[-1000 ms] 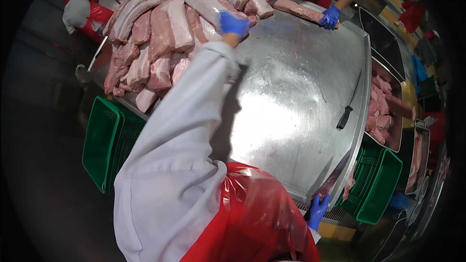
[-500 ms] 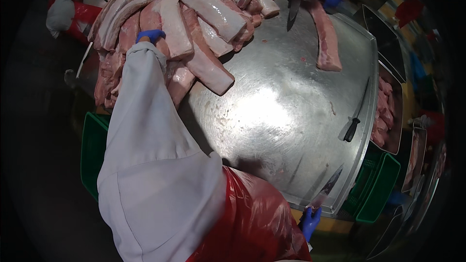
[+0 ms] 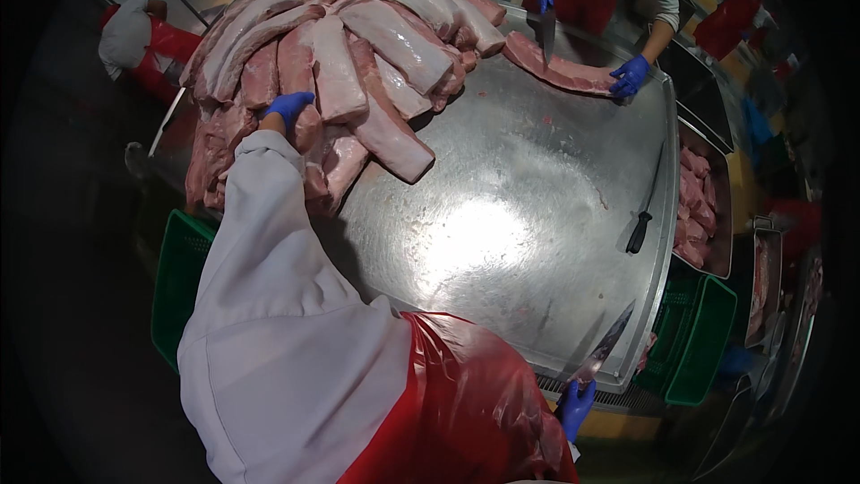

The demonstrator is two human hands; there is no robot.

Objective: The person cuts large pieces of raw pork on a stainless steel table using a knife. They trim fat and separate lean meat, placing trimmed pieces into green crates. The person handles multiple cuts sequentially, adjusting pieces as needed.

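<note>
My left hand (image 3: 291, 108), in a blue glove, reaches into the pile at the far left, its fingers curled over a piece of pork (image 3: 306, 132) among the thick slabs. Long pale slabs of pork belly (image 3: 339, 72) overlap around it, some skin side up. Low on the right, at the table's near edge, my right hand (image 3: 576, 408), also blue-gloved, is closed round a knife (image 3: 610, 341). Its blade points away from me over the metal table (image 3: 528, 296). Part of the handle is hidden in my fist.
Across the table, a co-worker with a knife (image 3: 547, 34) holds a pork strip (image 3: 560, 70). A black-handled sharpening steel (image 3: 640, 231) lies near the right edge. Beyond stand a tub of meat pieces (image 3: 694, 202) and a green crate (image 3: 703, 341); another green crate (image 3: 175, 282) stands left.
The co-worker's pork strip has swung from pointing toward me to lying crosswise, with one of their hands on its right end. My left hand stays at the pile; my knife has hardly moved.
</note>
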